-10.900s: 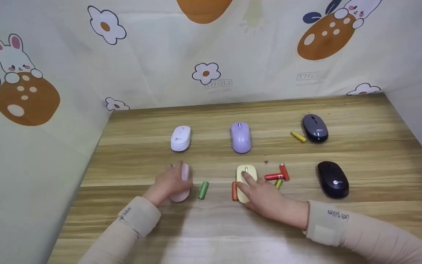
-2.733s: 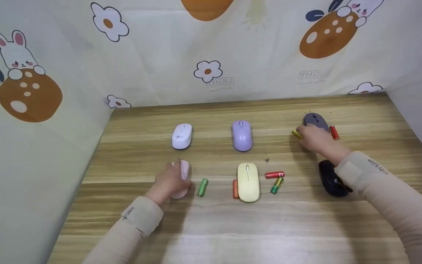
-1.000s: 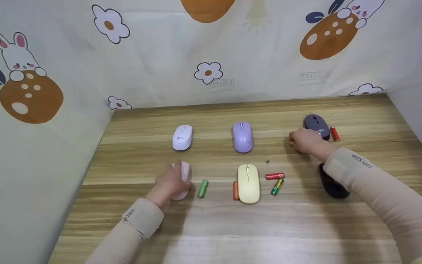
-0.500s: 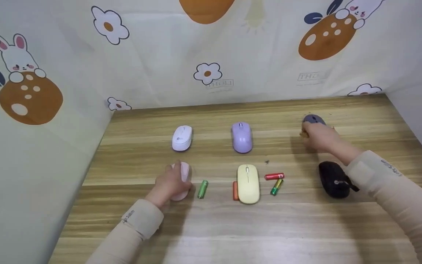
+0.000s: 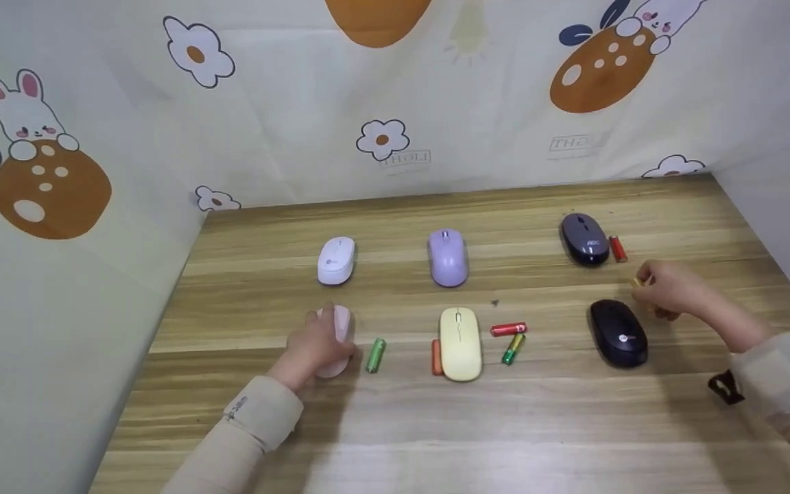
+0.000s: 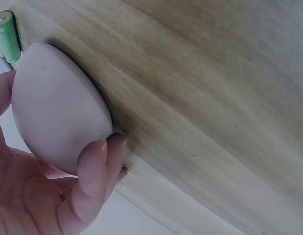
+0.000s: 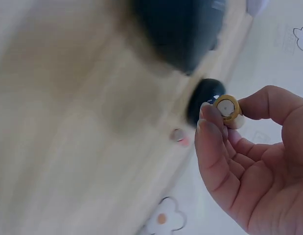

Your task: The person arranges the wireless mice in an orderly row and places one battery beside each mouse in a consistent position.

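Observation:
My left hand (image 5: 315,341) grips a pale pink computer mouse (image 6: 58,107) on the wooden table, thumb on one side and fingers curled round the other. Off to the right, my right hand (image 5: 676,289) pinches a yellow battery (image 7: 226,107) between thumb and fingertips, its flat end facing the wrist camera. That hand is raised over the table, just past the black mouse (image 5: 618,334). Behind and left of it lies the dark grey mouse (image 5: 584,239), with a red battery (image 5: 618,249) along its right side. A green battery (image 5: 376,356) lies right of the pink mouse.
A yellow mouse (image 5: 461,344) sits mid-table, an orange battery (image 5: 436,357) against its left side. To its right lie a red battery (image 5: 509,329) and a green-and-yellow one (image 5: 513,349). White (image 5: 337,261) and purple (image 5: 448,258) mice stand farther back. Patterned cloth walls (image 5: 285,103) border the table.
A red battery went from mid-table to the grey mouse's right side. My right hand picked up the yellow battery from that mouse's left and carried it right and nearer. The left hand stayed put.

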Action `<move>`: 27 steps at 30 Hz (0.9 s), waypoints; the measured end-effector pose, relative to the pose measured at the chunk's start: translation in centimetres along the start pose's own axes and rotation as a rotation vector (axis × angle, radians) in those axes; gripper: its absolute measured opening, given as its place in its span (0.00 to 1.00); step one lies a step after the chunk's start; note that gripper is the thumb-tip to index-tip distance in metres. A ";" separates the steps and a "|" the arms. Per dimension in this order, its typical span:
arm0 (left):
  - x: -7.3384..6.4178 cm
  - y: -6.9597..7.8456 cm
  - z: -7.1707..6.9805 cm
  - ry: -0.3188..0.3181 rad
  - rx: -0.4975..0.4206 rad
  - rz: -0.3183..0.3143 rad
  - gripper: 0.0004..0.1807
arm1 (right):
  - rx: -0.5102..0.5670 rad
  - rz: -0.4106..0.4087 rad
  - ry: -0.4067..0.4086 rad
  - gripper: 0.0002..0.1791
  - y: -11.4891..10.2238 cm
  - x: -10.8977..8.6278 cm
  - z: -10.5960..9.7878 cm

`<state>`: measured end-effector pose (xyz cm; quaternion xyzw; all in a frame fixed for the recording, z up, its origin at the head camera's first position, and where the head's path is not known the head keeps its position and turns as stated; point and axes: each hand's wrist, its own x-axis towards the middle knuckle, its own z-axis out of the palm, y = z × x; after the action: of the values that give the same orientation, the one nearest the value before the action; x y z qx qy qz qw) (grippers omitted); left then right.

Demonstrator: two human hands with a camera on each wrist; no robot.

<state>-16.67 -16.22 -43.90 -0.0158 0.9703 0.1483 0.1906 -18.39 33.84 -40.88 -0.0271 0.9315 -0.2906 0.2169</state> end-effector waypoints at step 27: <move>0.1 0.1 0.0 0.019 -0.018 0.002 0.50 | 0.053 0.114 -0.040 0.11 3.0 -2.4 3.0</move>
<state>-16.78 -16.17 -43.92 -0.0182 0.9707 0.1572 0.1810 -14.75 35.16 -43.78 0.0257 0.9190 -0.3018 0.2523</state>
